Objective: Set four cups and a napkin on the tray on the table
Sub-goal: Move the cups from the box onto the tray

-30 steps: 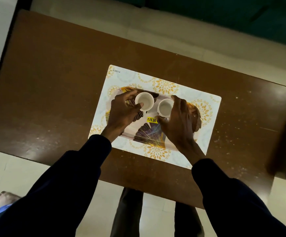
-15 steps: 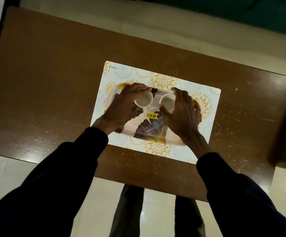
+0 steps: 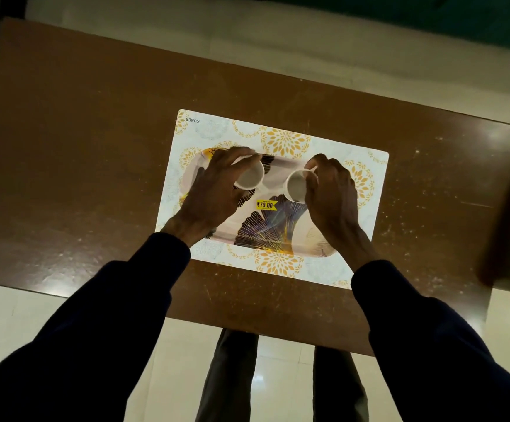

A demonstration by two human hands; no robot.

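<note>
Brown table (image 3: pixel 95 153), patterned placemat (image 3: pixel 369 184), printed tray (image 3: pixel 278 233). Left hand (image 3: pixel 214 193) grips one white cup (image 3: pixel 249 178), right hand (image 3: pixel 330 196) another (image 3: pixel 296 185); cups now farther apart, being spaced. Two cups, napkin pending.

Left hand (image 3: pixel 214 190) and right hand (image 3: pixel 330 193) moved their cups (image 3: pixel 249 178) (image 3: pixel 298 185) farther apart.

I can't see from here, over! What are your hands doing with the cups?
Left hand holds one cup, right hand holds another cup. Both over the tray. Only two cups seen, no napkin. Nothing in the way.
</note>
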